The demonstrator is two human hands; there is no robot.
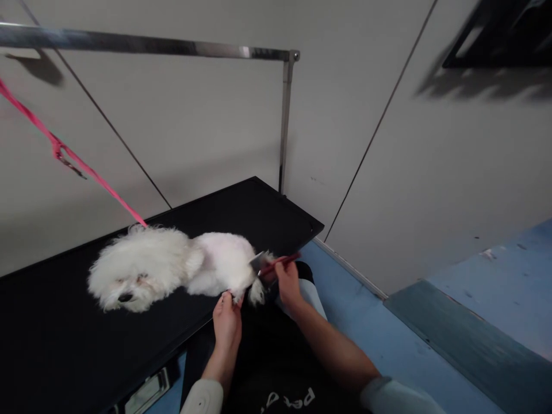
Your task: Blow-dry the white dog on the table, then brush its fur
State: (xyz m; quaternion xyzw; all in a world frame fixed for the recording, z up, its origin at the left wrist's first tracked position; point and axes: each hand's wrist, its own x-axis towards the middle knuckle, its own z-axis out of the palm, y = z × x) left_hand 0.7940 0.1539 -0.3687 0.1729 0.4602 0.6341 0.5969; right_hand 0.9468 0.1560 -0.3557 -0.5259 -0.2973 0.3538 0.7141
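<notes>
A fluffy white dog (215, 259) lies on the black grooming table, its head at the left and its closely trimmed rear toward me. My left hand (227, 322) is closed on the dog's hind leg near the table's front edge. In my right hand (290, 284) is a slicker brush (282, 263) with a red handle and a flat greyish head. The brush head is at the dog's rump, beside the tuft of longer fur at the tail (257, 292). Fur and blur partly hide where the head meets the coat.
A pink leash (97, 175) with a metal clip runs from the dog's neck up to the left. Over the black table (276, 213) stands a metal bar frame (172, 46). Pale wall panels are behind, and blue floor (345, 299) lies to the right.
</notes>
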